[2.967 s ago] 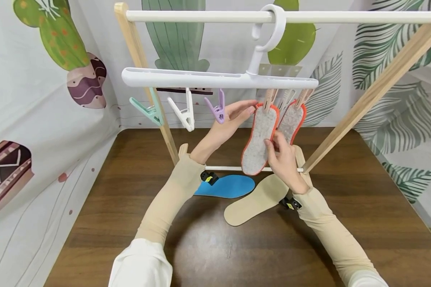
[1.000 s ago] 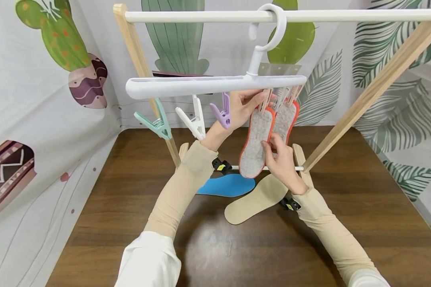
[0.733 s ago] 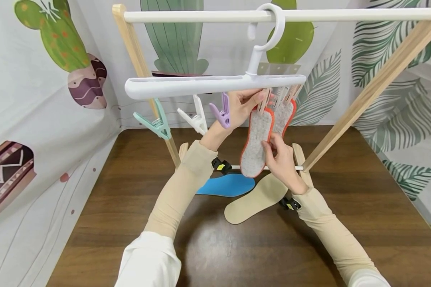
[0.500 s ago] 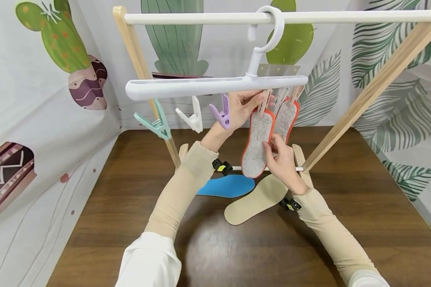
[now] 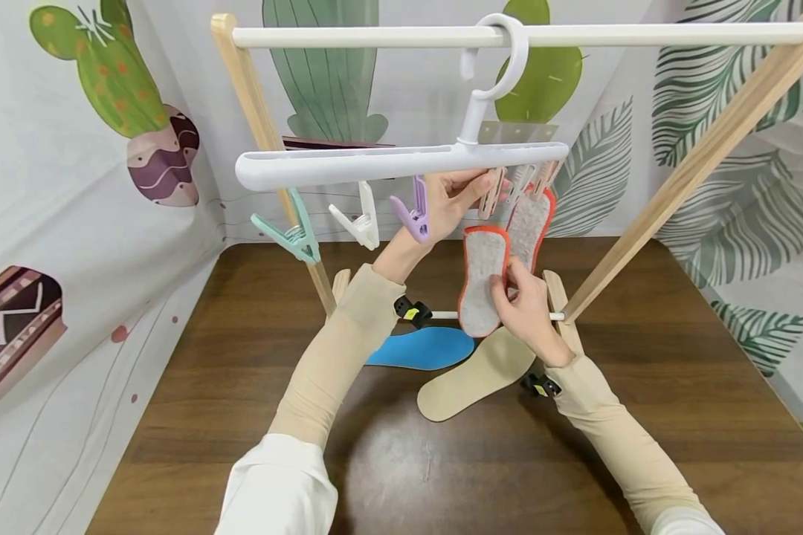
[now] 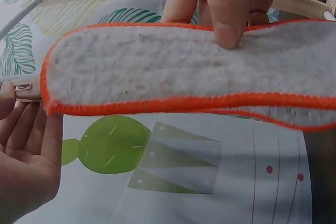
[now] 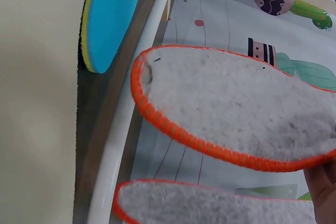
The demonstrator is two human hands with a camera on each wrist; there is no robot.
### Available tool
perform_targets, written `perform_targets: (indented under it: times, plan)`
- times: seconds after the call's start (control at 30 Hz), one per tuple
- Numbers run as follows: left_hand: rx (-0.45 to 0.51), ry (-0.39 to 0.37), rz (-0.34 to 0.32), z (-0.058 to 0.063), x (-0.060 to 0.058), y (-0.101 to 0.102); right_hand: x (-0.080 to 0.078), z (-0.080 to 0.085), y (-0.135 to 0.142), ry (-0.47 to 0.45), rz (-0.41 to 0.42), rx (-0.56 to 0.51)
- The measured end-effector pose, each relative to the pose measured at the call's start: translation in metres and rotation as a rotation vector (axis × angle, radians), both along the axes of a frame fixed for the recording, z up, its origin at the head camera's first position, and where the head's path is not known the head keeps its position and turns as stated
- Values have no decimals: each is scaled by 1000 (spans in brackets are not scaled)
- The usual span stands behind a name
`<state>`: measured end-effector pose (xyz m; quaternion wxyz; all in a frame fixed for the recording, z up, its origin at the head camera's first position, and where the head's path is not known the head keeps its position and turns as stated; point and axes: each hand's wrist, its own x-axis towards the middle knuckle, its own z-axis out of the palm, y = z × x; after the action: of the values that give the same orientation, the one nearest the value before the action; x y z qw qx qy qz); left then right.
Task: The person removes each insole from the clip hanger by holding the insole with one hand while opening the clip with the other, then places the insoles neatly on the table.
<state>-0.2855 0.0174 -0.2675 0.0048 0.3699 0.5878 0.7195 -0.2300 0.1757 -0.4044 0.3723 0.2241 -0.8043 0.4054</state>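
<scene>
In the head view my left hand point(image 5: 442, 212) pinches a pale pink clothespin point(image 5: 490, 197) under the right part of the white hanger point(image 5: 388, 165). My right hand point(image 5: 525, 305) grips the side edge of a grey felt insole point(image 5: 478, 271) with orange stitched trim, thumb on its face. The insole's top edge is below the clothespin, with a gap between them. Just behind, a matching insole point(image 5: 530, 223) hangs from another pink clothespin point(image 5: 546, 178). The left wrist view shows the held insole point(image 6: 131, 66) up close, with the clothespin point(image 6: 29, 90) at its left end.
A purple clothespin point(image 5: 413, 212), a white one point(image 5: 360, 221) and a teal one point(image 5: 294, 234) hang on the left. A blue insole point(image 5: 428, 348) and a beige insole point(image 5: 475, 377) lie on the wooden table point(image 5: 401, 461). Wooden posts point(image 5: 696, 171) flank the hanger.
My left hand has moved from beside the insole's top up to the clothespin and pinches it. The insole has come out of that clothespin and dropped slightly with my right hand.
</scene>
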Motion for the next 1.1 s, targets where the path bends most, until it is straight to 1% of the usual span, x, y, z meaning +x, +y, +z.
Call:
perform_targets:
  times: [0.07,0.13,0.23,0.37,0.47,0.53,0.63,0.7,0.83,0.9,0.97,1.07,1.1]
  plan:
    - [-17,-36,4,0,0,0,0,-1,1,-1,-19,8]
    - [-30,-43,12,0,0,0,0,-3,2,1,-24,10]
    - [-33,-25,18,-2,-2,-1,-1,-4,4,2,-27,17]
    - [-31,18,0,-4,-6,0,-1,-5,7,-1,-51,13]
    - [-34,35,-20,-6,-7,1,0,-5,10,0,-60,-21]
    - [-42,35,-22,-7,-7,2,0,-4,11,23,-74,-42]
    - [-48,30,-21,-8,-8,3,3,2,11,59,-107,-72]
    - [-54,34,-22,-9,-8,3,8,10,9,76,-134,-96]
    - [-52,37,-24,-7,-6,4,17,24,7,61,-142,-146]
    - [-52,43,-23,-6,-5,4,16,23,12,54,-137,-157]
    - [-48,38,-24,-6,-3,4,12,17,19,52,-143,-161]
    - [-48,41,-15,-7,-3,3,5,7,31,55,-137,-178]
    - [-47,39,-14,-7,-4,3,4,5,34,58,-134,-187]
